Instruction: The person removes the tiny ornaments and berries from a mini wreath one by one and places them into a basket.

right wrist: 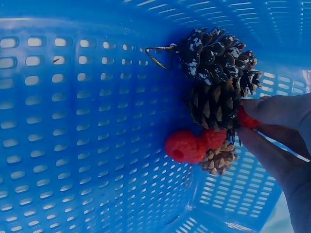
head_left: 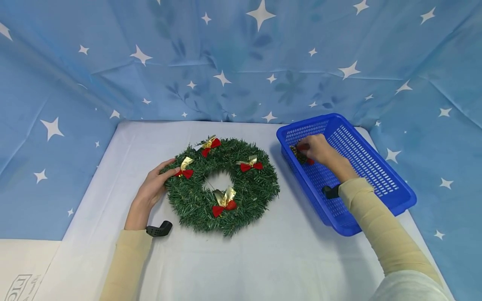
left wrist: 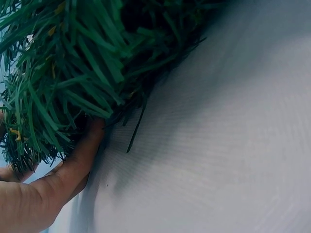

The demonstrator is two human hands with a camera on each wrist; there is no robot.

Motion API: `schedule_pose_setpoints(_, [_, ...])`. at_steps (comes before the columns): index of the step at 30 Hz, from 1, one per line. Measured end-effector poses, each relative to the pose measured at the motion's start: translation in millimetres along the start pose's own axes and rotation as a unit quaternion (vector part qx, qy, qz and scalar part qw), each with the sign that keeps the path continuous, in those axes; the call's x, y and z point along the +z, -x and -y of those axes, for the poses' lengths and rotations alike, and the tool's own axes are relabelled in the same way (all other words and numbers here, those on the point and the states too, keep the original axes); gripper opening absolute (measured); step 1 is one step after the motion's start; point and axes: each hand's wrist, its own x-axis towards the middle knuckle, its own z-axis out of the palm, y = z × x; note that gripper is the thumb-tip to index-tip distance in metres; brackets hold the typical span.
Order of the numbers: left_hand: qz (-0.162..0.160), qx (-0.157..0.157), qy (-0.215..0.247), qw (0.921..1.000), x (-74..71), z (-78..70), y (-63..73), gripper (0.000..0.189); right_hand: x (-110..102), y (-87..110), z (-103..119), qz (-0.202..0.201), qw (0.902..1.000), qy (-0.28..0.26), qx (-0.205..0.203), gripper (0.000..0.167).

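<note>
A green artificial wreath (head_left: pixel 256 194) lies on the table, decorated with red bows (head_left: pixel 252 167) with gold leaves and a small red berry (head_left: pixel 231 205) at its near side. My left hand (head_left: pixel 152 184) grips its left edge, thumb on top; in the left wrist view, fingers (left wrist: pixel 80 155) reach in beneath the bristles. Inside the blue basket (head_left: pixel 376 163), my right hand (head_left: pixel 320 150) pinches a red berry ornament (right wrist: pixel 247 117) between thumb and fingertips. Against it lie dark pine cones (right wrist: pixel 216 104), a white-flecked one (right wrist: pixel 214 56) with a gold loop, red berries (right wrist: pixel 184 145) and a small brown cone (right wrist: pixel 218 159).
The basket stands at the table's right, angled, with its slotted walls rising around my right hand. White cloth (head_left: pixel 241 267) covers the table. A blue star-patterned curtain (head_left: pixel 233 62) closes off the back and sides. A printed pale surface (head_left: pixel 26 267) shows at lower left.
</note>
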Motion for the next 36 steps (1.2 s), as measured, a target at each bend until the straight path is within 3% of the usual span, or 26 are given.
schedule_pose_setpoints(16, [-0.004,0.004,0.003,1.0,0.3,1.2,0.6,0.071,-12.2,7.7,16.9,-0.019,0.9998,-0.009,0.003,0.018])
schedule_pose_setpoints(24, [-0.001,0.002,0.003,1.0,-0.3,1.1,-1.4,0.07,-22.9,15.5,36.3,-0.054,0.9973,-0.031,-0.039,0.016])
schedule_pose_setpoints(36, [-0.003,0.004,0.002,1.0,1.4,0.6,0.4,0.071,-30.2,24.9,67.1,-0.057,0.9945,-0.052,-0.071,0.017])
